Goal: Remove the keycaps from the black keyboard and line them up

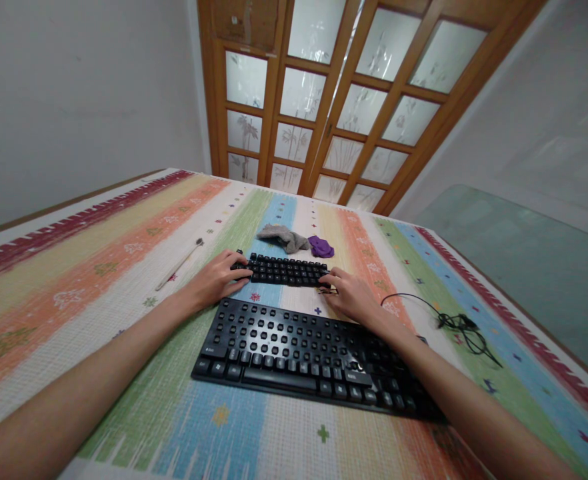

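Observation:
A black keyboard (284,380) lies on the table in front of me. Its lower keys still carry caps, while the upper rows show bare switch stems. Behind it, loose black keycaps (289,271) stand in tight rows. My left hand (223,273) rests at the left end of these rows, fingers apart and touching the end caps. At the right end, my right hand (348,292) has its thumb and fingers drawn together beside the last caps. A small thin yellowish item shows under its fingertips, too small to name. My right forearm hides part of the keyboard's right side.
A grey cloth (283,237) and a purple cloth (321,247) lie behind the keycaps. A thin brush (180,264) is on the left. A coiled black cable (467,330) lies on the right. Striped cloth covers the table (124,267); a greenish chair back (514,233) stands right.

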`<state>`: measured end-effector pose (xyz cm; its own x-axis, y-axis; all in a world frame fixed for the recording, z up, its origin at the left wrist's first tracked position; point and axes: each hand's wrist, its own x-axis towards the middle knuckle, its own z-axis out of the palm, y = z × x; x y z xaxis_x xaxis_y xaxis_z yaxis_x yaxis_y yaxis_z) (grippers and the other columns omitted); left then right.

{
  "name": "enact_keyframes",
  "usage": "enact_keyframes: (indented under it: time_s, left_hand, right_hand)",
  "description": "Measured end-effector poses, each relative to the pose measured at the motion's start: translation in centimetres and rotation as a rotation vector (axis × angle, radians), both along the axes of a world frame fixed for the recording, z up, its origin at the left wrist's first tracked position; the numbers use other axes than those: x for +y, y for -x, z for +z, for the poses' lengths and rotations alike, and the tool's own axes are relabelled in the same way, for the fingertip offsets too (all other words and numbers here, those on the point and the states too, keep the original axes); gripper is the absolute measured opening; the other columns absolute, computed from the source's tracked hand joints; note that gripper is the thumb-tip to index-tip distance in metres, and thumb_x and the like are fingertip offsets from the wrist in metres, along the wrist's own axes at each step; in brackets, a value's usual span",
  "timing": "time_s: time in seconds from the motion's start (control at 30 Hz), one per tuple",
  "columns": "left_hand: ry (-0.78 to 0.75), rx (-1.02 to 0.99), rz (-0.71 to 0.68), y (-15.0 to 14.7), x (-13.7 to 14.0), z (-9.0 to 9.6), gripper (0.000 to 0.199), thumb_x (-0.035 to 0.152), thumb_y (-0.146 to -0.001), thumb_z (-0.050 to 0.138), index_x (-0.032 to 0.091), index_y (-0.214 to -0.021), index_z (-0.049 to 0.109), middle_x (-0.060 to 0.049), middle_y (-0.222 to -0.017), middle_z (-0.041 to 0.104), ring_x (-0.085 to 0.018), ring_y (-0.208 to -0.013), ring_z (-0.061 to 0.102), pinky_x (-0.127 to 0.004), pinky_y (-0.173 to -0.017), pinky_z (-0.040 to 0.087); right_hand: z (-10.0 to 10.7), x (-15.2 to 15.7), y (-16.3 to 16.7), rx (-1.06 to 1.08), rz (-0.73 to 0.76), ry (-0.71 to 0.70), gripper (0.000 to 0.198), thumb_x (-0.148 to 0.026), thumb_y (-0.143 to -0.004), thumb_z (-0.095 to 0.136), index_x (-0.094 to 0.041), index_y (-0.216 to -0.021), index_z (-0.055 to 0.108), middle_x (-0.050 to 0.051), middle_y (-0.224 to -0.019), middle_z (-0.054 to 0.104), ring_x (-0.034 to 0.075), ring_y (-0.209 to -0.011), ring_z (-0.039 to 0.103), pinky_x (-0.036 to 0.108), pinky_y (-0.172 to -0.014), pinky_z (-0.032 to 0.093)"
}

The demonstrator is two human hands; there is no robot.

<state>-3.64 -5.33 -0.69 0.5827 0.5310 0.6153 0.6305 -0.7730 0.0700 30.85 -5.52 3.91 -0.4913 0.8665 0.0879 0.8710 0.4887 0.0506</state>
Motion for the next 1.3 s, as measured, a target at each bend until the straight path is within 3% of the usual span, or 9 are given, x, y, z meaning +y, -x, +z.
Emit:
enact_keyframes:
  time_s: [0.17, 0.57, 1.3]
  left_hand:
    - [0.046, -0.032, 0.010, 0.06, 0.07, -0.21, 0.025, 0.027, -0.095, 0.056, 0.018, -0.115, 0.068, -0.011, -0.106, 0.062, -0.024, -0.102, 0.054, -0.044, -0.089, 0.052]
    - [0.006, 0.006, -0.009, 0.01, 0.17, -0.15, 0.020, 0.025, -0.096, 0.053, 0.018, -0.103, 0.071, -0.011, -0.105, 0.062, -0.023, -0.101, 0.053, -0.042, -0.087, 0.053]
    - [0.017, 0.006, 0.002, 0.03, 0.08, -0.05, 0.021, 0.026, -0.095, 0.054, 0.018, -0.104, 0.071, -0.011, -0.107, 0.061, -0.024, -0.104, 0.053, -0.043, -0.089, 0.052]
  right_hand:
    - [0.03, -0.05, 0.00, 0.016, 0.010, -0.003, 0.029, -0.018, -0.085, 0.057, -0.018, -0.112, 0.070, 0.010, -0.111, 0.066, 0.023, -0.093, 0.065, 0.030, -0.075, 0.047]
    - [-0.19, 0.03, -0.08, 0.016, 0.007, -0.001, 0.031, -0.016, -0.083, 0.058, -0.019, -0.112, 0.070, 0.009, -0.112, 0.066, 0.023, -0.093, 0.065, 0.030, -0.074, 0.046]
    - [0.16, -0.32, 0.00, 0.033, 0.002, -0.005, 0.031, -0.014, -0.084, 0.057, -0.017, -0.112, 0.070, 0.010, -0.110, 0.066, 0.023, -0.092, 0.065, 0.030, -0.074, 0.047]
